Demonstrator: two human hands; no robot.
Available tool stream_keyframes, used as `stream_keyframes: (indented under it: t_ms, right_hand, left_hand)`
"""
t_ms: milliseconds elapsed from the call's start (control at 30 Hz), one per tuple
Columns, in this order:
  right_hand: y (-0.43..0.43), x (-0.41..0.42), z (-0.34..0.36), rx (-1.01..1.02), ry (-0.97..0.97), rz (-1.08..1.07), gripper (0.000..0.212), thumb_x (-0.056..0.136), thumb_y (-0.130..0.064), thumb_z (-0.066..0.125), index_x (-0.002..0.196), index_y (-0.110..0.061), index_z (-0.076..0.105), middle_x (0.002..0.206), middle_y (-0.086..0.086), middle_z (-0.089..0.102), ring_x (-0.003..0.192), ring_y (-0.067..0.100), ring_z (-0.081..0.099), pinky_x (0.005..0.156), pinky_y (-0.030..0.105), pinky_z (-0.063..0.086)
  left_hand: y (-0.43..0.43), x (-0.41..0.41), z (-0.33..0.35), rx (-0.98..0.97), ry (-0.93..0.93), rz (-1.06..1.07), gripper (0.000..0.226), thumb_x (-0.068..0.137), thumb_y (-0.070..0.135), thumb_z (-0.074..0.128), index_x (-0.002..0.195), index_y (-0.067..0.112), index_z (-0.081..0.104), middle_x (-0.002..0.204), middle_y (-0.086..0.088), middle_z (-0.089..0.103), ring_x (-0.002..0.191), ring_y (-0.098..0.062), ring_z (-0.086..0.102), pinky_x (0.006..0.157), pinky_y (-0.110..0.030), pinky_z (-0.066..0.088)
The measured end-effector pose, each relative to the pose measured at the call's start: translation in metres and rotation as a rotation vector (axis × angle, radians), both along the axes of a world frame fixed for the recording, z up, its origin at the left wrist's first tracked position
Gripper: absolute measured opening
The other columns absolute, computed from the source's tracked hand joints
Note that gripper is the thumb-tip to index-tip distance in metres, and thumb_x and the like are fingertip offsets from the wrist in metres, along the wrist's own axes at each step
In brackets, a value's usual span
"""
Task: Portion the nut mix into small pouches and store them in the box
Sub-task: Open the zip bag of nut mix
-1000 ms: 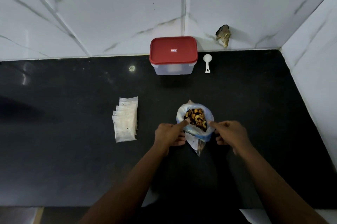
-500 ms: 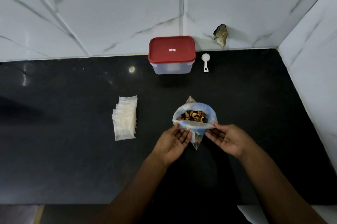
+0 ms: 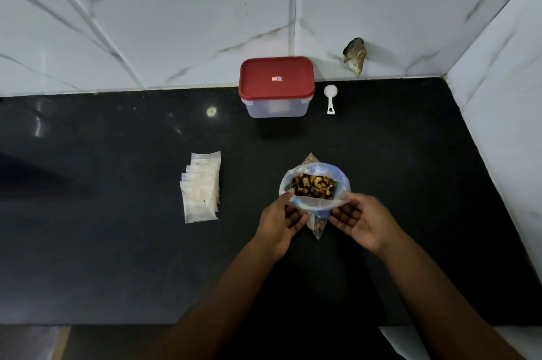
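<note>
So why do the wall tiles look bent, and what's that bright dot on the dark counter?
Head view: the wide-angle lens bows the tile lines. The dot is glare from a light on the glossy counter, with a fainter streak at far left. The scene is dim, yet the nut bag stays fairly sharp.

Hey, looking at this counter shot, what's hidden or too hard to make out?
Head view only:
- Box: contents hidden by the red lid and cloudy walls.
- Lid label: too small to read.
- Nut bag: lower part covered by the left hand and right hand.
- Pouches: overlapped, count unclear.
- Brown thing on the wall: unidentifiable.
</note>
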State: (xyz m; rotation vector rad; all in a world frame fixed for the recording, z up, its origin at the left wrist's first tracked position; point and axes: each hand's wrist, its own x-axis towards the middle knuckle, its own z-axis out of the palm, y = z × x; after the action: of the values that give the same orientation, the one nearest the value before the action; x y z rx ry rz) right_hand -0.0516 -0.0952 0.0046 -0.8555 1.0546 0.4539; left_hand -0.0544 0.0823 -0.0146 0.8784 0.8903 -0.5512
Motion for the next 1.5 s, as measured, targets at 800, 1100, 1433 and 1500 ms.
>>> stream_keyframes:
  t_ms: [800,1100,1433,1500]
  right_hand:
    - [0.008,-0.010,-0.006,0.161,0.027,-0.017,0.015,0.095,-0.007,0.064,0.107,0.000,0.067,0.087,0.012,0.066,0.081,0.020,0.063,0.076,0.029,0.052]
    - [0.005,-0.007,-0.022,-0.158,-0.003,0.224,0.020,0.098,-0.013,0.053,0.113,-0.006,0.064,0.096,0.013,0.069,0.081,0.022,0.062,0.069,0.033,0.050]
    - [-0.003,0.010,-0.021,-0.688,-0.279,0.390,0.025,0.098,-0.032,0.063,0.123,-0.026,0.064,0.110,-0.004,0.069,0.098,0.011,0.068,0.074,0.029,0.055]
    - [-0.002,0.013,-0.020,-0.719,-0.287,0.397,0.023,0.100,-0.029,0.060,0.122,-0.023,0.066,0.107,-0.004,0.070,0.095,0.010,0.068,0.070,0.026,0.052]
  left_hand:
    - [-0.023,-0.019,-0.012,-0.207,0.007,0.029,0.017,0.099,0.017,0.061,0.113,0.009,0.067,0.082,-0.002,0.071,0.076,-0.011,0.062,0.070,-0.024,0.045]
    - [-0.015,-0.009,-0.017,0.296,-0.085,-0.337,0.022,0.096,0.011,0.054,0.112,0.011,0.069,0.103,-0.010,0.078,0.091,-0.018,0.070,0.074,-0.029,0.051]
    - [0.002,0.025,-0.013,0.691,-0.444,-0.408,0.040,0.101,0.028,0.065,0.140,0.023,0.058,0.131,0.006,0.066,0.116,-0.008,0.064,0.104,-0.034,0.054]
    - [0.003,0.028,-0.012,0.716,-0.484,-0.445,0.030,0.102,0.025,0.062,0.131,0.025,0.066,0.121,0.008,0.072,0.109,-0.005,0.068,0.101,-0.035,0.057]
